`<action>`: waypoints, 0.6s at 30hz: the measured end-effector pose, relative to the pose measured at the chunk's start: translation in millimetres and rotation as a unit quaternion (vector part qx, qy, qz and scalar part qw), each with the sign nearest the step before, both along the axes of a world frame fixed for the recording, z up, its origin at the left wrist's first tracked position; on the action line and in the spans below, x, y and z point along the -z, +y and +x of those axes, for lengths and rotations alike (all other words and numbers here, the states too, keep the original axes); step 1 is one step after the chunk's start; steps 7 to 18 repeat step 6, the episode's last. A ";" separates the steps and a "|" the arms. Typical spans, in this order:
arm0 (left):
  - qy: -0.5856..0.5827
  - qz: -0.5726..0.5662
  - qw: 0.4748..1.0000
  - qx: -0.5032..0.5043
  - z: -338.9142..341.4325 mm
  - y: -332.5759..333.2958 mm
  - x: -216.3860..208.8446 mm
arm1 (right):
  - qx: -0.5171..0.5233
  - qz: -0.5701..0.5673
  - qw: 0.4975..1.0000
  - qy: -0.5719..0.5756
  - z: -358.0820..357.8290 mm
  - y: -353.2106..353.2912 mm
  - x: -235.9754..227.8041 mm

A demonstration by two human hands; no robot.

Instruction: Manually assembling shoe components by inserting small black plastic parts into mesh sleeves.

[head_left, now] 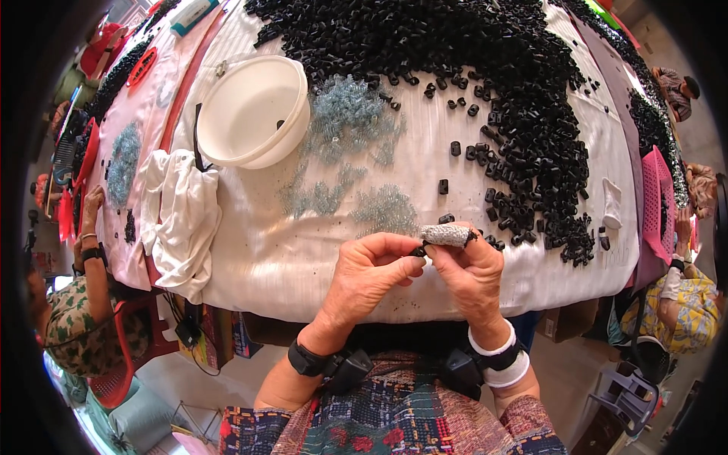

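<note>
My left hand [368, 273] and my right hand [474, 274] meet over the near edge of the cloth-covered table. Between their fingertips is a small black plastic part [422, 249], partly hidden by the fingers and thumbs. Both hands are closed in a pinch on it. A silvery-grey wrap [446, 235] covers a finger of my right hand. Just beyond my fingers lies a patch of small clear bluish pieces [383, 210], too fine to make out singly. A larger heap of the same pieces [347, 110] sits farther off, beside a white plastic bowl [220, 152].
A great pile of black plastic parts [531, 152] spreads across the far and right side. The bowl holds a black part [280, 123]. A crumpled white cloth [178, 220] drapes over the left edge. Co-workers sit left and right, near a pink basket [657, 205].
</note>
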State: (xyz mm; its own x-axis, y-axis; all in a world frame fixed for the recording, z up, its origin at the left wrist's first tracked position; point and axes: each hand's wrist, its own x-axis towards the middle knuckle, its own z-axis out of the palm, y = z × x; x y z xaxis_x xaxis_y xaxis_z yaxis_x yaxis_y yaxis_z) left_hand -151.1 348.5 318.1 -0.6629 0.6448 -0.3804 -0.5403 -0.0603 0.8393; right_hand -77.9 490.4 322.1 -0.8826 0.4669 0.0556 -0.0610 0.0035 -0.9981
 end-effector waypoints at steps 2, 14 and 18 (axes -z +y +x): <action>0.009 -0.003 1.000 -0.007 1.0 -0.9 1.2 | -0.029 -0.018 0.998 -0.061 -0.2 4.1 -3.6; 0.009 -0.005 1.000 0.003 1.2 -1.8 3.3 | -0.075 -0.031 0.994 -0.075 -0.2 11.8 -2.5; 0.009 -0.005 1.000 0.003 1.2 -1.8 3.3 | -0.075 -0.031 0.994 -0.075 -0.2 11.8 -2.5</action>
